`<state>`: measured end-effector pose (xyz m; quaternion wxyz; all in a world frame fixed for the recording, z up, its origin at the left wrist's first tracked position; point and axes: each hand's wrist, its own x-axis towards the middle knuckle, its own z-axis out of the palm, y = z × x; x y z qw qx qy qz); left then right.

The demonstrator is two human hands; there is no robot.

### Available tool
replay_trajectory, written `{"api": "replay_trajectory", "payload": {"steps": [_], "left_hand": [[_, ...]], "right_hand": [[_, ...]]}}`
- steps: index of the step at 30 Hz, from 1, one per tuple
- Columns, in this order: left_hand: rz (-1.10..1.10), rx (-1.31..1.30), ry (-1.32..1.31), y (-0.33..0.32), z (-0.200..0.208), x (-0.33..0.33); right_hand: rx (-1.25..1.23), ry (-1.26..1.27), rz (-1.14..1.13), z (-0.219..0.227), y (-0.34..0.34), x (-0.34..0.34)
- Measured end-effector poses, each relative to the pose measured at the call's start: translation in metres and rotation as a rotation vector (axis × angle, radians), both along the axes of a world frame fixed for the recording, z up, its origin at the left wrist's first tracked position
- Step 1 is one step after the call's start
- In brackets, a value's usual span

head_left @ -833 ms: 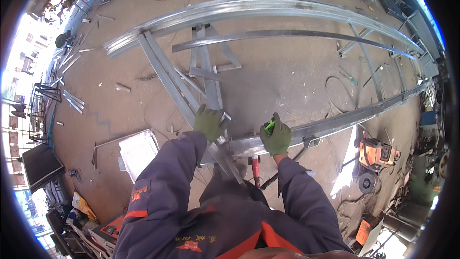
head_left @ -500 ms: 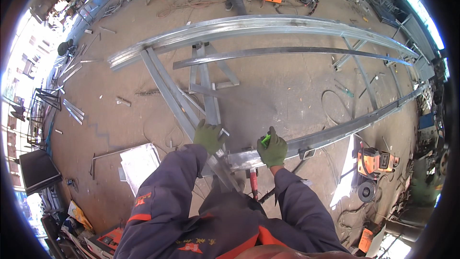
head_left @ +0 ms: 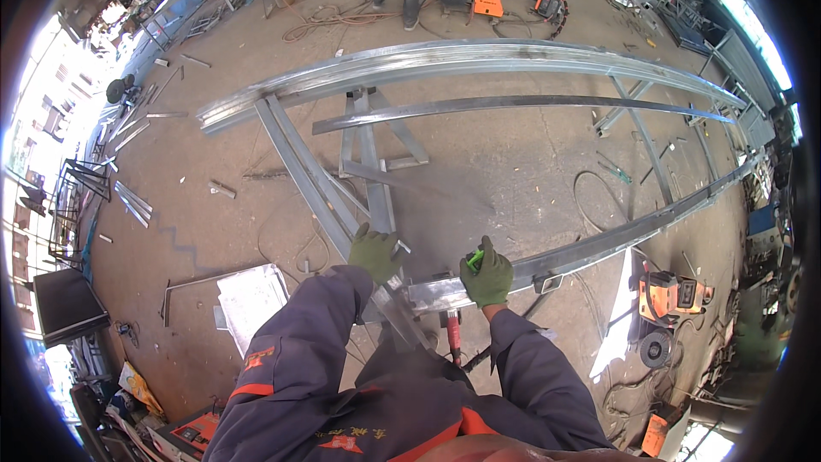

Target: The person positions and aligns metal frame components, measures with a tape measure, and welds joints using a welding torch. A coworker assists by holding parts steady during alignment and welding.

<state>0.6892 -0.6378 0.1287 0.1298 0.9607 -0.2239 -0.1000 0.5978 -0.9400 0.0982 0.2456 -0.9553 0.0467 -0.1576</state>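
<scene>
One hand per member: left hand (head_left: pixel 375 255) sits at the near end of the diagonal bars (head_left: pixel 295 162), right hand (head_left: pixel 487 274) is over the near rail (head_left: pixel 599 244), close to its left end. Right fingers are curled closed around a small bright-green object (head_left: pixel 475 260); type not readable, mostly covered by the glove. Left fingers look bent over the steel, tips hidden, so can't tell how far closed or whether it really grips. Key geometry: the rail's long axis runs from its left end, just right of and below left hand, out to the right and away from the body. Diagonal bars run up-left from left hand, so the two members converge between the hands. Right hand is nearer the rail; contact with it can't be confirmed from above. Red-handled tool (head_left: pixel 453 329) shows below the rail, left of right hand, apart from both gloves.
</scene>
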Motion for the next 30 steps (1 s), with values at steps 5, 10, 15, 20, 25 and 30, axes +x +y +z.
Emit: {"api": "replay_trajectory", "payload": {"steps": [5, 10, 15, 20, 25, 30], "left_hand": [[0.001, 0.0, 0.007, -0.0008, 0.0027, -0.0003], [-0.009, 0.016, 0.022, -0.0011, 0.0051, 0.0002], [-0.011, 0.018, 0.023, -0.0011, 0.0061, 0.0003], [-0.005, 0.005, 0.028, -0.0005, 0.0044, 0.0004], [-0.007, -0.006, 0.016, 0.0004, -0.0006, 0.0005], [-0.005, -0.013, 0.01, 0.0002, -0.0018, 0.0005]], "right_hand": [[-0.02, -0.037, 0.001, -0.0029, -0.0004, 0.0007], [-0.04, -0.084, -0.005, -0.0062, -0.0013, 0.0015], [-0.027, -0.08, -0.001, -0.0051, -0.0011, 0.0018], [-0.014, -0.086, 0.004, -0.0029, -0.0006, 0.0019], [-0.046, -0.105, 0.0, -0.0024, -0.0006, 0.0028], [-0.034, -0.085, -0.002, -0.0034, -0.0007, 0.0024]]}}
